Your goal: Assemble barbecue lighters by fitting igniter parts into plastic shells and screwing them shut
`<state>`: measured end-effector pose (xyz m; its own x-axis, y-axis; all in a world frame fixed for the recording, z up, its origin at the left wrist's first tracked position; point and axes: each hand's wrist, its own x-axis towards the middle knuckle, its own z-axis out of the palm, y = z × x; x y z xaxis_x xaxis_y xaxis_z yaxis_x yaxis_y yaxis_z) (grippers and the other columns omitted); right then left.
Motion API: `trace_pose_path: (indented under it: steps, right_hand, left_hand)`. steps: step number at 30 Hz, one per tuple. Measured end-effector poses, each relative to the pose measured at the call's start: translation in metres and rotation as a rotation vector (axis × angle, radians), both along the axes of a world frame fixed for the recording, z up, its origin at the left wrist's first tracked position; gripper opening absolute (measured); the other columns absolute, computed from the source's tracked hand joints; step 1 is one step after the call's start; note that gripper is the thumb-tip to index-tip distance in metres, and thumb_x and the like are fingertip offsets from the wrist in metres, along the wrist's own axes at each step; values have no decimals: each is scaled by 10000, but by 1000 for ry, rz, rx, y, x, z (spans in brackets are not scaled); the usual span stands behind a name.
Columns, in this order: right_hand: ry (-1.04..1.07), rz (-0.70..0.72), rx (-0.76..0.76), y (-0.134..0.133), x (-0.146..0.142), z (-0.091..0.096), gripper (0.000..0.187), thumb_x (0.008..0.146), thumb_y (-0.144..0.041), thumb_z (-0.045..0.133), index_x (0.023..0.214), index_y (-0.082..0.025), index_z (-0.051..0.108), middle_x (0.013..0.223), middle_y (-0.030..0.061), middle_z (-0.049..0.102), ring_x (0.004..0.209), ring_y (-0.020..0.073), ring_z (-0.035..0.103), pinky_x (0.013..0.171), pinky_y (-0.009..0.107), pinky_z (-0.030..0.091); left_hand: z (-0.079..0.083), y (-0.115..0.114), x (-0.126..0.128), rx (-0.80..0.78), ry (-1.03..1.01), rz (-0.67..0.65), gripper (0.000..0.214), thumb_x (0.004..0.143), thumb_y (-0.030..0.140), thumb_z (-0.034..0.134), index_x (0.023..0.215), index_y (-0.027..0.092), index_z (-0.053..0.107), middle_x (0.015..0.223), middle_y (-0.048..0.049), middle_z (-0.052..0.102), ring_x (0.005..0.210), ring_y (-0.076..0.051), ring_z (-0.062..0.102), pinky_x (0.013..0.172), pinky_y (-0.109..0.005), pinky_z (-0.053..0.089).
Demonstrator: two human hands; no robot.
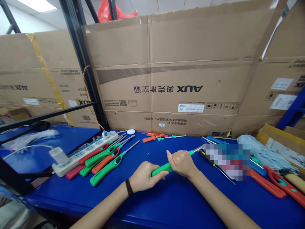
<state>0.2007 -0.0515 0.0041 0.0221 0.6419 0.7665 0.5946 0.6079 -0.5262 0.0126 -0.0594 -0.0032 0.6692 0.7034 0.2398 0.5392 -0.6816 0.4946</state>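
A green long-necked lighter (pixel 162 169) is held above the blue table, its metal tube pointing to the upper right. My left hand (pixel 143 176), with a dark band at the wrist, grips the rear end of its handle. Wrapped round the front of the handle is my right hand (pixel 182 163), which hides the trigger area. To the left, several red, orange and green lighters (pixel 105 170) lie side by side with their tubes pointing away. Orange lighter parts (pixel 152 137) with a thin metal tube lie behind my hands.
A white power strip (pixel 81 154) with a plugged-in charger (pixel 58 156) runs along the left. On the right lie a screwdriver (pixel 224 173), red lighters (pixel 268 184), a plastic bag (pixel 258 144) and a pixelated patch. A large cardboard sheet (pixel 166 41) stands behind the blue table (pixel 133 206).
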Motion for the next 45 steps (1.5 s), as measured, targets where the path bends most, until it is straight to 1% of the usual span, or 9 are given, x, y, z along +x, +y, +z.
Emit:
trace_pose_path:
  steps: [5,11,18,25,28,32,40,42,45]
  right_hand:
    - [335,115,-83,-16,14,7,340,807,-487,564,597,-223,606,738,32,690,782,188,618,804,317,426]
    - [948,102,-271,2,5,-9,399,850,-583,378,710,-229,498,572,-21,571,488,151,542,505,286,460]
    - [1155,325,-415,20,0,5,341,802,-404,444,527,-241,325,377,-95,325,308,95,350,352,224,349]
    - [1136,433,-422,28,1,-15,448,911,-416,324,511,-226,394,383,-60,360,309,105,360,336,239,356]
    - [1080,450,-438,35,1,-27,275,940,-354,434,859,-160,612,781,24,634,624,140,601,563,294,521]
    - [1021,452,-456,42,3,-36,311,907,-308,550,1190,-179,530,1198,76,560,991,212,590,821,418,510]
    - [1097,396,-480,41,7,-42,298,905,-318,552,1168,-177,541,1163,71,576,953,200,602,796,399,519]
    - [1131,380,-461,39,3,-40,226,937,-330,474,1009,-156,600,954,46,641,759,158,626,650,323,540]
    - [1180,359,-405,34,-9,-33,438,947,-353,295,592,-202,504,472,-23,516,382,118,478,360,243,411]
  left_hand:
    - [-9,-4,-15,517,108,169,465,942,436,396,619,159,583,448,-30,576,384,-157,560,424,-255,198]
    - [-15,-16,6,761,17,236,390,950,394,408,665,178,563,436,4,555,362,-148,538,418,-263,239]
    - [-18,-22,38,913,-16,218,292,930,319,457,719,162,584,445,6,546,366,-161,525,423,-286,312]
    - [-24,-21,38,929,7,211,251,917,309,485,820,132,634,458,-9,580,378,-152,543,428,-296,325]
    - [-26,-22,39,917,13,206,259,919,299,477,808,132,640,452,-11,575,379,-147,546,428,-294,323]
    - [-28,-24,41,906,33,197,280,914,278,469,735,134,629,419,-7,539,352,-146,520,414,-300,300]
    - [-34,-22,41,882,62,178,217,888,264,483,857,117,639,440,-22,572,376,-157,538,434,-293,303]
    - [-32,-23,42,835,80,191,197,869,263,494,832,131,636,457,-32,583,411,-171,555,450,-290,321]
    - [-24,-22,47,698,127,261,197,852,280,509,728,160,603,563,-66,628,561,-218,617,514,-284,380]
